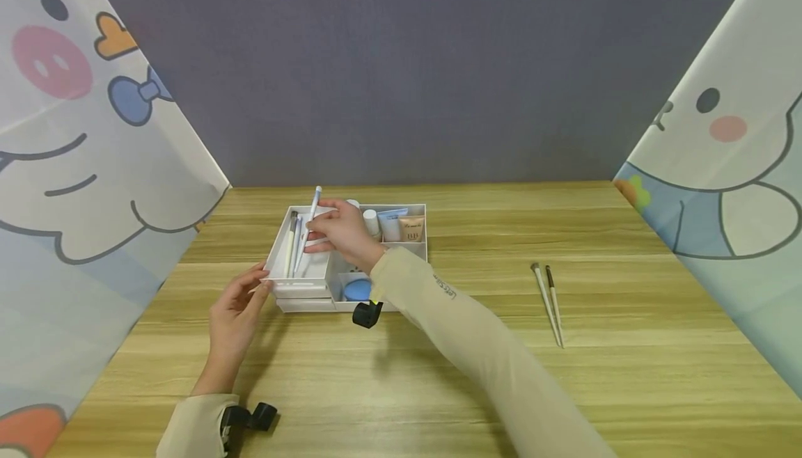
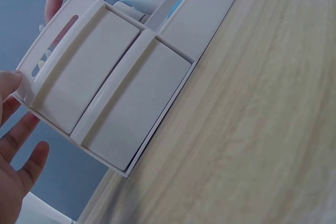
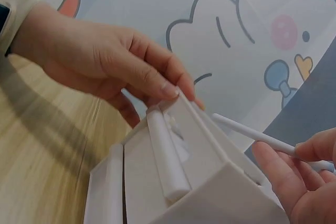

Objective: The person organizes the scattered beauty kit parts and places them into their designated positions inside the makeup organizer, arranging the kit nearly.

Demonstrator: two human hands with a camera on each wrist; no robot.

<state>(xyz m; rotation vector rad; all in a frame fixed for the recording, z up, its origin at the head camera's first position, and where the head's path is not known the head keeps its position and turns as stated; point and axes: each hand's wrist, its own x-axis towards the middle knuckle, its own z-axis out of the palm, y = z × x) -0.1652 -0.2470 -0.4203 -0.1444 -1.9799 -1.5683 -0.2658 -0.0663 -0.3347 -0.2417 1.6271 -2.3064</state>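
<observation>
A white makeup organizer (image 1: 332, 291) with two drawers (image 2: 136, 98) in its front stands on the table. My left hand (image 1: 234, 312) grips its front left corner, thumb on the front and fingers at the side. My right hand (image 1: 344, 232) is over the top left compartment. It pinches a slim white stick (image 1: 313, 209) with a bluish end, held tilted; the right wrist view shows the stick (image 3: 252, 132) between thumb and fingers. In that compartment lean a dark-bristled makeup brush (image 1: 291, 242) and another slim pale stick (image 1: 297, 235).
At the organizer's right stand a white-capped bottle (image 1: 372, 221), a blue tube (image 1: 391, 221) and a beige BB tube (image 1: 411, 230). A blue oval item (image 1: 358, 289) lies in its front section. Two makeup brushes (image 1: 548, 305) lie on the wooden table to the right.
</observation>
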